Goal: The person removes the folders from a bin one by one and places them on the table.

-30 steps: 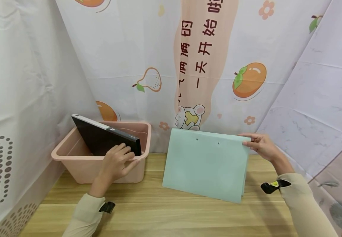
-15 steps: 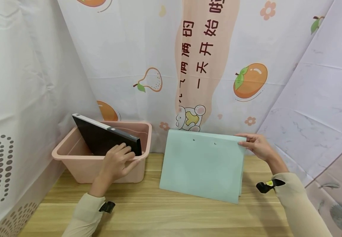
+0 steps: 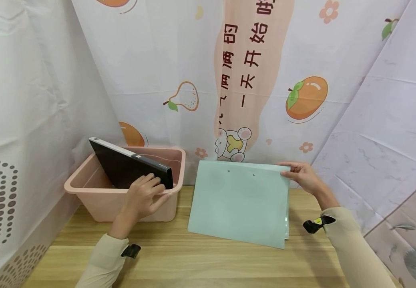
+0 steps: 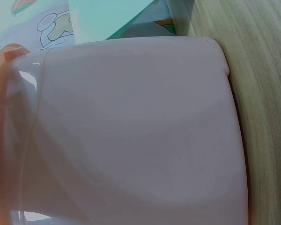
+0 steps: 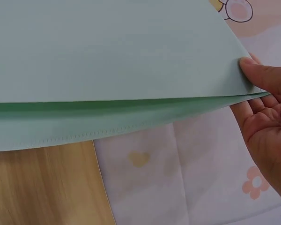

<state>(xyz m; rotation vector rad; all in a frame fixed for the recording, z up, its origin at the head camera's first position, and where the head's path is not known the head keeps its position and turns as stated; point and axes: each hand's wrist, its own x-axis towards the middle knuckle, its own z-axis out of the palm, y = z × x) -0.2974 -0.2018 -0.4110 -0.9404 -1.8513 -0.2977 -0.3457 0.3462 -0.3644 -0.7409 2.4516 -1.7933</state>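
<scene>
A mint-green file folder (image 3: pixel 239 204) stands on its long edge, leaning slightly, two rivets near its top. My right hand (image 3: pixel 303 177) pinches its upper right corner, thumb in front and fingers behind. In the right wrist view, the folder's two covers (image 5: pixel 112 51) part along one side. My left hand (image 3: pixel 144 196) grips the front rim of a pink plastic bin (image 3: pixel 96 192), fingers curled over it and thumb along the outside. Inside the bin a black box file (image 3: pixel 128 166) leans diagonally, its white-and-black spine upward, close to the left fingers.
The bin and folder are on a wood-grain table (image 3: pixel 193 264). Behind it hangs a printed cloth (image 3: pixel 150 60) with fruit and lettering. Another cloth (image 3: pixel 17 100) closes off the left side, and a marbled one (image 3: pixel 377 140) the right.
My right hand has moved left and slightly down, bringing the folder closer to the bin. The left hand keeps its grip on the rim, and the black box file stays put.
</scene>
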